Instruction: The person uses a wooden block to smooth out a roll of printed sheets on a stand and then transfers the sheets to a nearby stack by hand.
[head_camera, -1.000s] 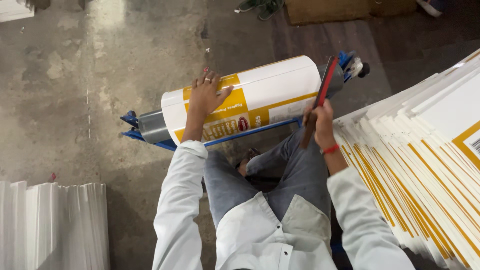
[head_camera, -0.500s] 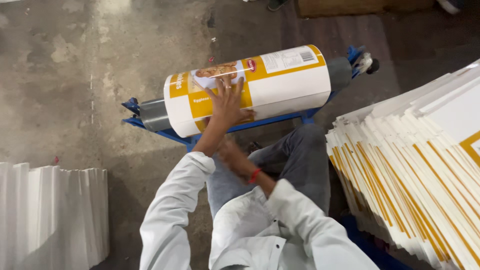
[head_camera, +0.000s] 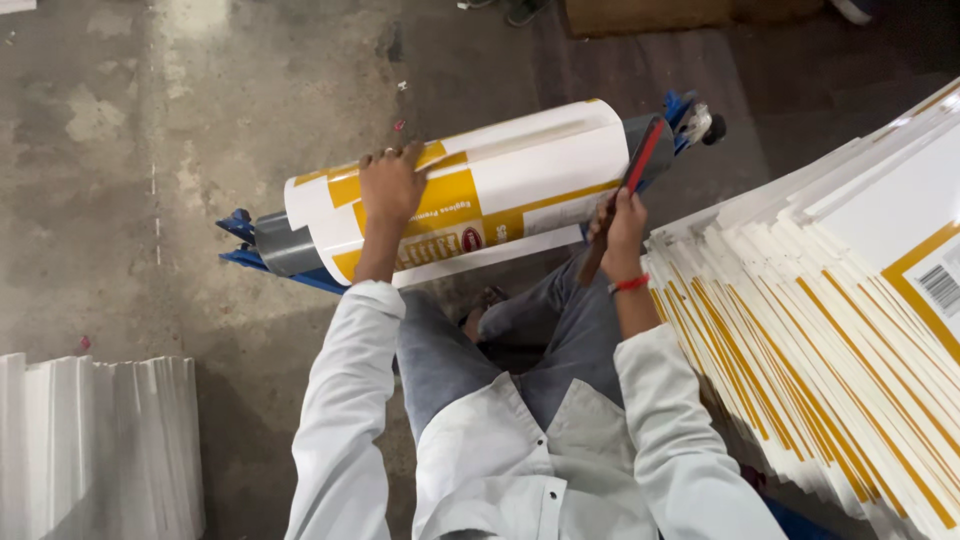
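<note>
The left hand (head_camera: 390, 185) lies flat on the printed sheet roll (head_camera: 470, 200), whose long axis runs left-right, while the right hand (head_camera: 620, 222) grips a red-edged stick (head_camera: 625, 195) at its right end.

Upper garment: a white long-sleeved shirt with an open collar, creased across the chest, a button placket running down the front.
Left sleeve: white, loose, ended at the wrist just behind the left hand (head_camera: 390, 185); cuff unrolled.
Right sleeve: white, ended short of the wrist, the forearm left bare behind the right hand (head_camera: 620, 222).
Wristband: a thin red band (head_camera: 630, 284) circled the right wrist, just below the grip.
Trousers: grey-blue denim, faded and folded at the knees.
Hands: bare, no gloves; no rings could be made out.
Footwear: partly hidden between the knees, kind unclear.
</note>
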